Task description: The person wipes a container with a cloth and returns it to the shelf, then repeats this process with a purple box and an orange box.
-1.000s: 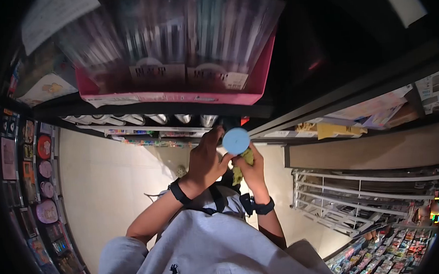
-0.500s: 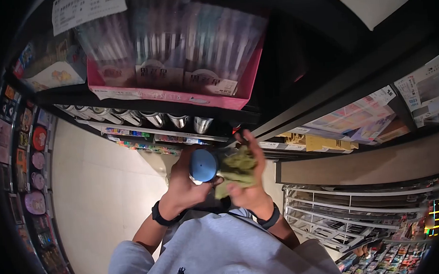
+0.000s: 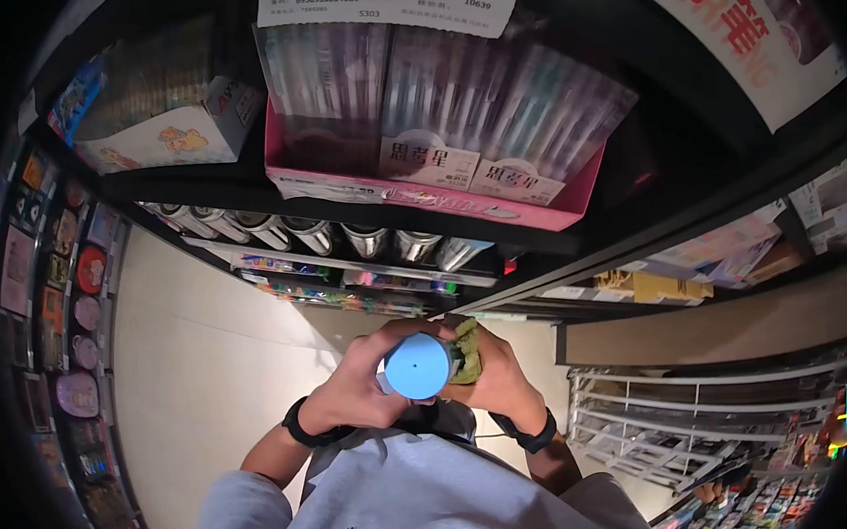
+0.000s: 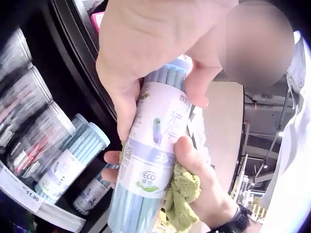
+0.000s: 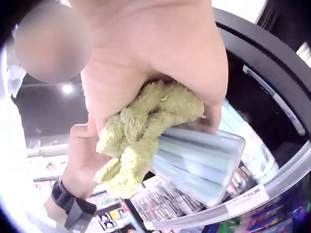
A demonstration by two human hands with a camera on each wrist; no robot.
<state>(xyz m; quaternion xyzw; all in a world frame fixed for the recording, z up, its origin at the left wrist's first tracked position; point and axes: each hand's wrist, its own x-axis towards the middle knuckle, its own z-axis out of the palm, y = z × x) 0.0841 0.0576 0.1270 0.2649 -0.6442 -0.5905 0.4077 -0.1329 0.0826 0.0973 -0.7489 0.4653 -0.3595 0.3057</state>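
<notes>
Gripping one blue-capped clear tub (image 4: 150,150) from two sides: left hand (image 3: 353,378) curled round capped end, right hand (image 3: 498,371) clasping one green cloth (image 5: 138,131) against its side. Two black wristbands (image 3: 307,424). Beyond, one pink box (image 3: 420,203) on black shelf (image 3: 204,183).

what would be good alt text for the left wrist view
Two hands hold a clear, labelled tub of pale blue sticks: the left hand near its top, the right hand lower down, with a green cloth. At left, more tubs stand on a shelf whose price tag reads 11.90.
</notes>
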